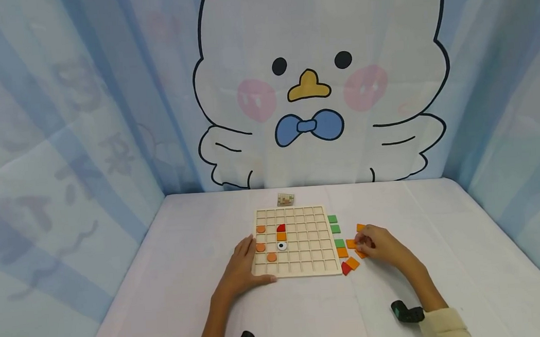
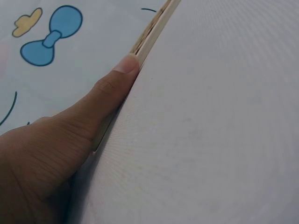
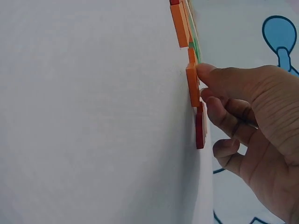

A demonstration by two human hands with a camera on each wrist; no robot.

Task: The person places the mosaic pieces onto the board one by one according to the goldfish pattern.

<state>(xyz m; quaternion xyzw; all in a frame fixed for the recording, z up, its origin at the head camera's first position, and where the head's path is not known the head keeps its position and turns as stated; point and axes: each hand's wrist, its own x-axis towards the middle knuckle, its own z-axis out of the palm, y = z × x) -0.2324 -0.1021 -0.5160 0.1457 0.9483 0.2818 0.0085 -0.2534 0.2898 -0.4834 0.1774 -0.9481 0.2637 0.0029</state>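
Note:
A cream wooden grid board [image 1: 303,254] lies on the table. My left hand [image 1: 240,268] steadies its front left corner, fingers along the left side; the straight thumb [image 2: 112,86] touches the front edge. On the grid sit several orange discs [image 1: 272,257], a red quarter-round tile [image 1: 281,228], an orange square tile [image 1: 281,237] and a white eye disc with a black dot [image 1: 281,246]. Right of the board, my right hand [image 1: 378,243] is among loose orange tiles. Its thumb and curled fingers pinch an orange tile [image 3: 192,85]; the fingertips are partly hidden in the head view.
Green square tiles [image 1: 335,229] line the board's right edge. Near its front right corner lie a red tile [image 1: 346,268] and another orange tile [image 1: 352,263]. A small patterned piece [image 1: 286,199] lies behind the board. A printed curtain [image 1: 316,160] hangs behind the table.

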